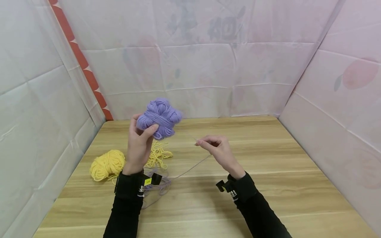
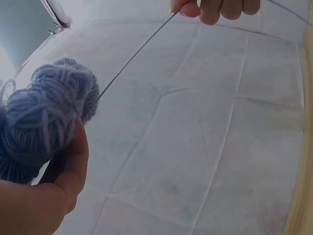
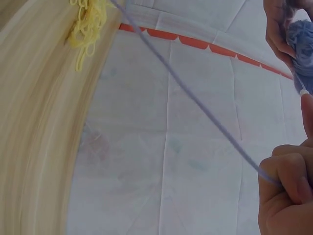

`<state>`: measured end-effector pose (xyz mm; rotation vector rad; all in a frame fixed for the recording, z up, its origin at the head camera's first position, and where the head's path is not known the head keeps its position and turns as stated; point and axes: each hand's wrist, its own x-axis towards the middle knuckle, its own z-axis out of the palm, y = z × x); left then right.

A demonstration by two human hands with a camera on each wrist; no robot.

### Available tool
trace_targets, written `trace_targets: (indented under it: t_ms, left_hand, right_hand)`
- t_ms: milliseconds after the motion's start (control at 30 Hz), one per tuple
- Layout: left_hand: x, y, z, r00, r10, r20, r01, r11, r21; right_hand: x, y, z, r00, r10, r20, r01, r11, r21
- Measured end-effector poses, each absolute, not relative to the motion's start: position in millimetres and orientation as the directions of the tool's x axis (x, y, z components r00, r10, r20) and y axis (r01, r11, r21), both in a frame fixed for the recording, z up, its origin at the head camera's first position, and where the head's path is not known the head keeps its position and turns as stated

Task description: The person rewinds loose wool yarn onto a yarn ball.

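Note:
A purple ball of yarn (image 1: 160, 117) is held up above the table by my left hand (image 1: 139, 148), thumb in front and fingers behind it. To its right, my right hand (image 1: 219, 150) pinches the purple yarn strand (image 2: 142, 49) between thumb and fingertips. The strand runs taut from the ball to those fingertips in the left wrist view. From the right hand's curled fingers (image 3: 288, 176) it continues down to a loose purple tangle (image 1: 163, 186) on the table, partly hidden behind the left forearm.
A yellow ball of yarn (image 1: 107, 165) lies on the wooden table (image 1: 268, 185) at the left. Loose yellow yarn (image 1: 159, 154) is spread behind the left wrist. White printed sheets (image 1: 196, 66) hang around the table's back and sides.

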<state>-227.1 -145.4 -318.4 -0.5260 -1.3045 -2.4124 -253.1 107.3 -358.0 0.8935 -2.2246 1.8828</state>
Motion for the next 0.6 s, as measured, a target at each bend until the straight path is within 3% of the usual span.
trace_targets:
  t_ms: [233,400,600]
  left_hand:
    - [-227.7,-146.7,-321.4,-0.858,-0.187,0.478,0.514,-0.322,0.795]
    - [-229.2,-140.2,-326.2,-0.832,-0.163,0.530,0.543,-0.043,0.839]
    - [-233.6,-129.4,-332.4,-0.767,-0.056,0.639,0.594,0.312,0.741]
  right_hand:
    - [-248.9,114.9,-354.0,-0.794,-0.430,0.430,-0.505,0.072,-0.860]
    - [-243.9,119.3,-347.1,-0.744,-0.449,0.494,-0.567,0.035,-0.823]
    - [-236.5,123.4,-337.7,-0.724,-0.451,0.522,-0.589,0.013,-0.808]
